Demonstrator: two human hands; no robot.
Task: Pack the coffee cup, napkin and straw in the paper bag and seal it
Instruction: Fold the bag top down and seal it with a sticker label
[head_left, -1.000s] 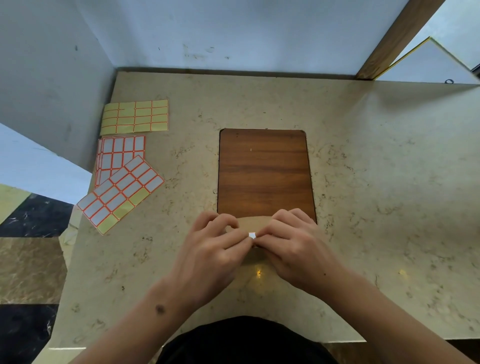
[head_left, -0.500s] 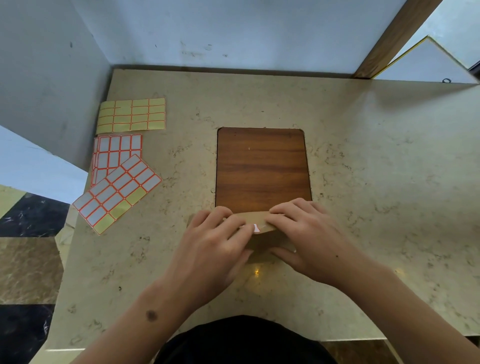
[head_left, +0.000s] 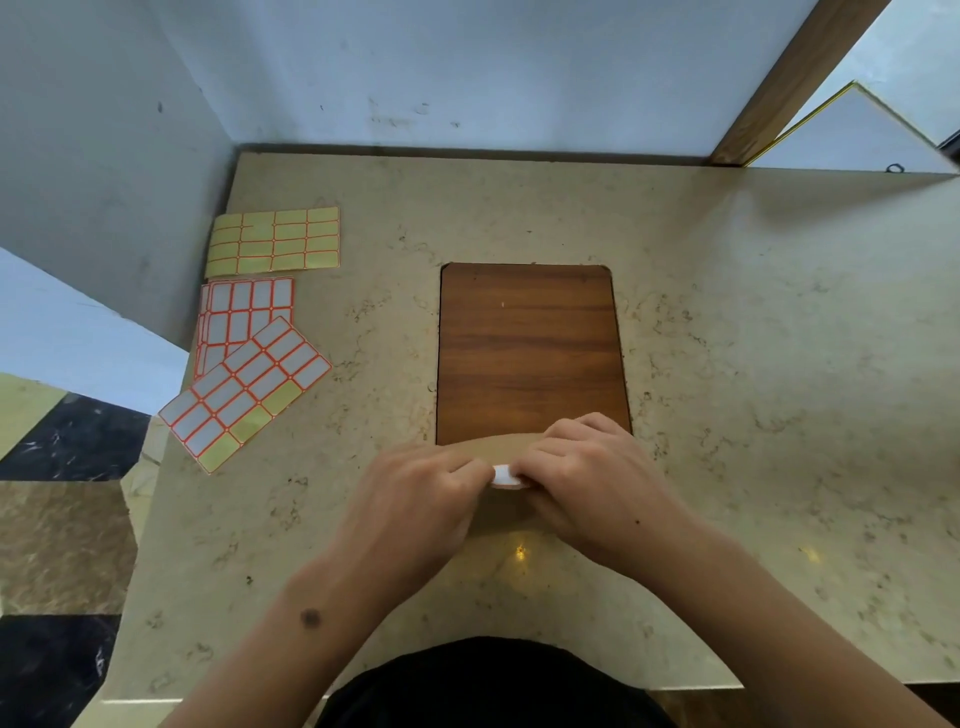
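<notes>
Paper bag (head_left: 506, 449) lying at the near end of the wooden board (head_left: 530, 348), folded top edge curving across it, mostly hidden under both hands. White sticker (head_left: 505, 476) sitting on the fold at centre, between the fingertips. Left hand (head_left: 415, 509) curling fingers onto the bag, tips touching the sticker's left edge. Right hand (head_left: 587, 483) gripping the bag top from the right, fingers bent over the fold, thumb underneath. Coffee cup, napkin, straw not visible. Board resting on the beige marble table (head_left: 753, 389). Lying well apart at far left: yellow label sheet (head_left: 275, 241), white label sheet (head_left: 244, 317) just beside it, another tilted sheet (head_left: 247, 392) overlapping that one's near corner.
</notes>
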